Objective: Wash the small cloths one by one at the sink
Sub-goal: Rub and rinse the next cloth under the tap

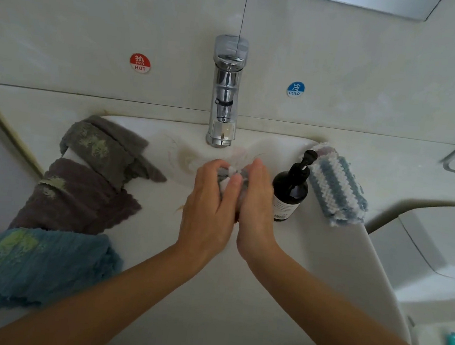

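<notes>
Under my grips the sink (310, 252) is smooth, glossy white ceramic. The tap (225, 94) is polished chrome, mirror-bright. On the left rim, the grey cloths (92, 176) and the blue cloth (36, 268) look soft, crinkled, matt. Right, the dark bottle (289, 195) shines; the striped cloth (336, 187) is nubbly knit.

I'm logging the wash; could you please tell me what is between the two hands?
A bunched grey-and-white cloth shows between the left hand and right hand; most of it is hidden.
</notes>
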`<action>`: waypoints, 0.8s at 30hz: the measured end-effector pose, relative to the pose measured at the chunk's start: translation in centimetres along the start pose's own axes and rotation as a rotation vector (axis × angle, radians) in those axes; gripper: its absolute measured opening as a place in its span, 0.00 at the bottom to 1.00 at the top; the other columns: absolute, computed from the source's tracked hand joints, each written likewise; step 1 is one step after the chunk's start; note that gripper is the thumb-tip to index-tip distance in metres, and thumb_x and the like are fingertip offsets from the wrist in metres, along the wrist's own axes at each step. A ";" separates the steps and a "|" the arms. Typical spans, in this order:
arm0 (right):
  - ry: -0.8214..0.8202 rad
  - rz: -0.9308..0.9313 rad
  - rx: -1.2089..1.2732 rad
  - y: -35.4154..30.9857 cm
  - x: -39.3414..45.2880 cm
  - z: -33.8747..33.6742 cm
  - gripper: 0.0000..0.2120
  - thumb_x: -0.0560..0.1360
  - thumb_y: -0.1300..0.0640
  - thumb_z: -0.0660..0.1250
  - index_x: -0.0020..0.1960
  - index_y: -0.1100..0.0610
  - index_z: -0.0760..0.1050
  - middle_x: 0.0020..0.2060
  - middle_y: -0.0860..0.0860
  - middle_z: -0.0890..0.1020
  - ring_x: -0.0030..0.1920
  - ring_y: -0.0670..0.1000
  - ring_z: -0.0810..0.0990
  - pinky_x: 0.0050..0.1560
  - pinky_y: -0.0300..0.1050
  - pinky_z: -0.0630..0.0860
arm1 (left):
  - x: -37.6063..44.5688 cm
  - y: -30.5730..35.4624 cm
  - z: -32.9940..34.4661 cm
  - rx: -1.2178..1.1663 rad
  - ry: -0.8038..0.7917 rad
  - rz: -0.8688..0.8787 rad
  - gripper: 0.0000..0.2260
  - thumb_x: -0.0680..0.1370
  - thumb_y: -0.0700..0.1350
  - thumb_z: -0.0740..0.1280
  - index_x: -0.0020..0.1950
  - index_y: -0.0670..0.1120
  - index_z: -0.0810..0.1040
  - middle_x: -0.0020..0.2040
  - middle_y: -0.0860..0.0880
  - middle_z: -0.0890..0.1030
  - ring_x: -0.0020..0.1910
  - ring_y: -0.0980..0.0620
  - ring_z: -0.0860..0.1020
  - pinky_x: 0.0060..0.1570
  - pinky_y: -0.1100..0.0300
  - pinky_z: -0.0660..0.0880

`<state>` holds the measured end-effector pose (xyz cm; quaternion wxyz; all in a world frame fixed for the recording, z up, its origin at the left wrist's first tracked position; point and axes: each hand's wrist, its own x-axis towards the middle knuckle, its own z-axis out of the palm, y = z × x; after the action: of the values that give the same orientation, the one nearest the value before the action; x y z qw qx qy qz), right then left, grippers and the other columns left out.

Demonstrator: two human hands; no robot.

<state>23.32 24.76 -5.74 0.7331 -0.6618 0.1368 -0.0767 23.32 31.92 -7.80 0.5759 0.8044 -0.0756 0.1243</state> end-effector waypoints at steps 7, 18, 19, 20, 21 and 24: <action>-0.011 -0.089 -0.084 -0.1 -1.0 1.0 0.23 0.82 0.43 0.57 0.33 0.54 0.71 0.27 0.46 0.75 0.33 0.45 0.76 0.36 0.45 0.75 | 0.3 -0.1 -0.7 0.020 0.057 0.040 0.25 0.79 0.59 0.51 0.41 0.43 0.78 0.31 0.49 0.79 0.31 0.51 0.79 0.34 0.46 0.77; -0.056 -0.074 -0.136 -0.2 -0.5 0.8 0.26 0.83 0.52 0.56 0.25 0.51 0.69 0.24 0.48 0.73 0.31 0.49 0.74 0.35 0.49 0.71 | 0.0 0.7 -0.7 -0.040 0.132 0.009 0.19 0.82 0.48 0.58 0.33 0.47 0.77 0.26 0.51 0.77 0.27 0.55 0.77 0.28 0.60 0.74; -0.063 -0.061 -0.133 -0.3 -0.6 0.8 0.27 0.83 0.52 0.56 0.25 0.50 0.70 0.24 0.48 0.74 0.31 0.49 0.75 0.36 0.50 0.72 | 0.1 0.6 -0.8 -0.024 0.135 0.034 0.18 0.81 0.49 0.57 0.33 0.47 0.77 0.26 0.51 0.76 0.27 0.55 0.77 0.28 0.60 0.73; -0.069 -0.047 -0.127 -0.2 -0.6 0.9 0.28 0.83 0.52 0.55 0.24 0.49 0.72 0.24 0.47 0.75 0.32 0.49 0.76 0.36 0.52 0.74 | 0.1 0.6 -0.9 -0.003 0.134 0.061 0.18 0.80 0.49 0.56 0.33 0.47 0.77 0.26 0.52 0.76 0.27 0.54 0.77 0.27 0.60 0.73; -0.071 -0.041 -0.123 -0.2 -0.7 0.9 0.28 0.83 0.51 0.55 0.24 0.49 0.73 0.25 0.48 0.76 0.32 0.50 0.77 0.37 0.53 0.75 | 0.2 0.5 -1.0 0.020 0.131 0.091 0.18 0.80 0.49 0.56 0.34 0.46 0.78 0.26 0.54 0.76 0.27 0.55 0.77 0.27 0.60 0.73; -0.072 -0.075 -0.122 -0.3 -1.1 0.6 0.25 0.84 0.51 0.55 0.28 0.50 0.73 0.26 0.49 0.77 0.33 0.49 0.78 0.37 0.51 0.75 | 0.1 0.5 -1.3 0.082 0.097 0.182 0.19 0.81 0.48 0.56 0.36 0.45 0.79 0.27 0.54 0.76 0.27 0.55 0.77 0.28 0.57 0.75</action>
<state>22.50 25.61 -5.33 0.6923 -0.7124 0.0897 -0.0718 23.15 33.00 -6.94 0.5321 0.8101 -0.1151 0.2177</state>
